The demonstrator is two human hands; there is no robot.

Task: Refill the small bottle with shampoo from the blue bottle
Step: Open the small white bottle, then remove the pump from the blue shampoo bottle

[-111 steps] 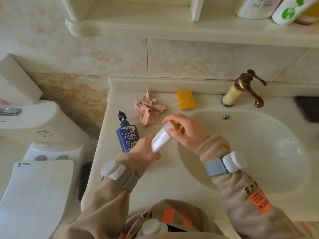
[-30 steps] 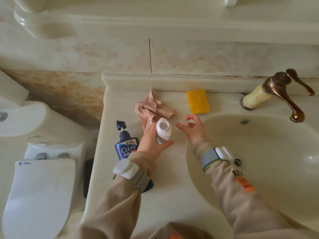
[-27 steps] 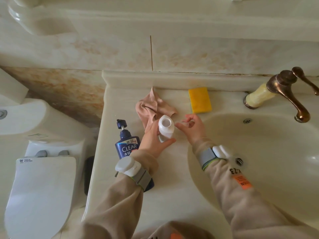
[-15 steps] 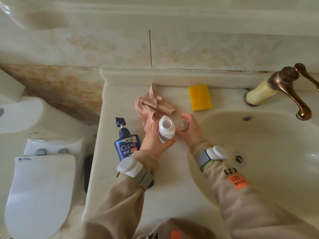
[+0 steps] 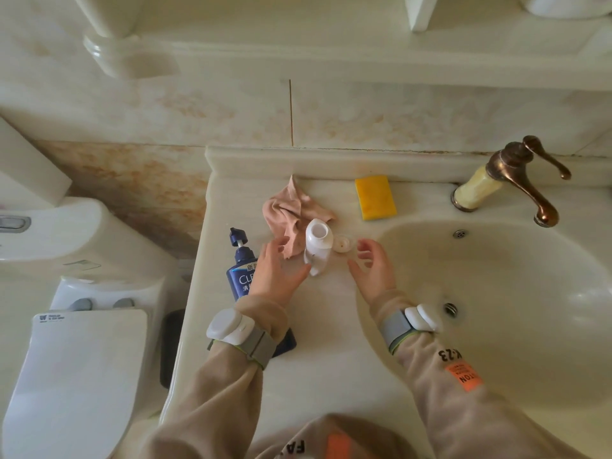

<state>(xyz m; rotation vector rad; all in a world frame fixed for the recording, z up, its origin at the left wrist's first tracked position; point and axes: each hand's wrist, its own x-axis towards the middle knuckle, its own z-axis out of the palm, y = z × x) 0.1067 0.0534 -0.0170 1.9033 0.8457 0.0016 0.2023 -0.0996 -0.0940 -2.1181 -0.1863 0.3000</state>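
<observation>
The small white bottle (image 5: 318,246) stands upright on the counter with its mouth uncovered. Its cap (image 5: 342,244) lies on the counter just to its right. My left hand (image 5: 276,271) hovers open just left of the bottle, apart from it. My right hand (image 5: 372,270) is open to the right of the cap, holding nothing. The blue pump bottle (image 5: 241,266) marked CLEAR stands left of my left hand, its lower part hidden behind my wrist.
A pink cloth (image 5: 291,213) lies crumpled behind the small bottle. A yellow sponge (image 5: 375,197) sits near the back wall. The sink basin (image 5: 496,293) and bronze tap (image 5: 516,173) are on the right; a toilet (image 5: 73,326) is beyond the counter's left edge.
The cap was taken off and laid on the counter by my right hand. My left hand set the small bottle upright and let go. Both hands have drawn back.
</observation>
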